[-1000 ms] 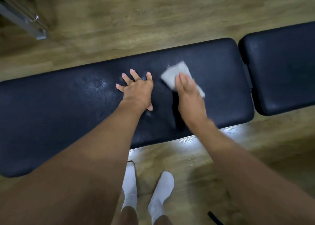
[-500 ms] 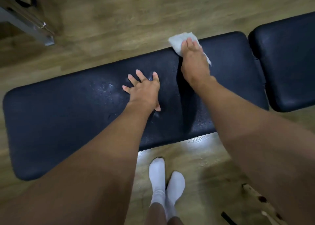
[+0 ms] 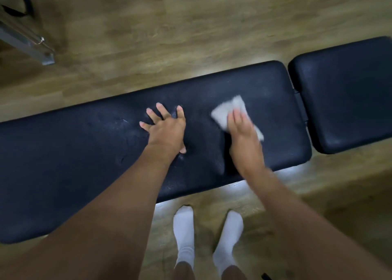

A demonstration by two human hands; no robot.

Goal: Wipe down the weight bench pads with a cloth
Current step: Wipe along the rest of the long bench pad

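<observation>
A long dark blue bench pad (image 3: 74, 152) runs across the view, with a shorter seat pad (image 3: 343, 92) to its right across a narrow gap. My left hand (image 3: 167, 129) lies flat on the middle of the long pad, fingers spread, holding nothing. My right hand (image 3: 241, 135) presses a small white cloth (image 3: 229, 109) onto the right part of the long pad. The cloth sticks out beyond my fingers and beside my palm. My right hand is blurred.
Wooden floor (image 3: 191, 35) surrounds the bench. A grey metal bar (image 3: 31, 46) of some equipment stands at the far left. My feet in white socks (image 3: 184, 233) stand on the floor just in front of the long pad.
My right hand has pulled the cloth back from the pad's far edge to the middle of its width. My left hand has stayed flat in place.
</observation>
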